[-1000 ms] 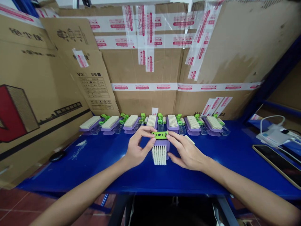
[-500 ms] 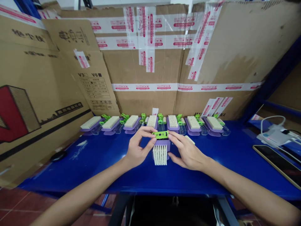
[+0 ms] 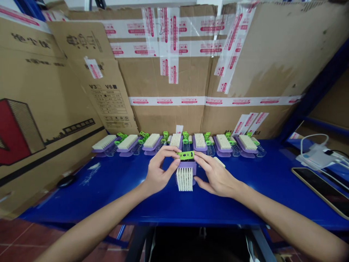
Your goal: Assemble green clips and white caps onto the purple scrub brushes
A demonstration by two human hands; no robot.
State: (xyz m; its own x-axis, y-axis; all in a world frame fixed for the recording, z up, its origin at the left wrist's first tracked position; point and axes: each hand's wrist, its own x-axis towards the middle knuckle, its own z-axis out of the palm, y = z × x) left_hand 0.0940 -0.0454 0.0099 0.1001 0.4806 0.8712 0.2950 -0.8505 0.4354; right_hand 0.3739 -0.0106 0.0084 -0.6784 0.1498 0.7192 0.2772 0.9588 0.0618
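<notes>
A purple brush with white bristles [image 3: 185, 176] stands on the blue table [image 3: 114, 189], bristles facing me. On its far end sits a green plastic piece [image 3: 185, 155]. My left hand [image 3: 159, 171] pinches the left end of the green piece with thumb and fingers. The fingers of my right hand [image 3: 215, 174] grip its right end and rest beside the brush. A small cream-coloured part [image 3: 219, 161] shows behind my right hand.
A row of several purple brushes [image 3: 152, 141] with green pieces and clear tubes lines the back of the table, under taped cardboard boxes [image 3: 177, 72]. A phone [image 3: 321, 189] and a white charger with cable [image 3: 317, 154] lie at the right. A dark round object [image 3: 66, 179] lies at the left.
</notes>
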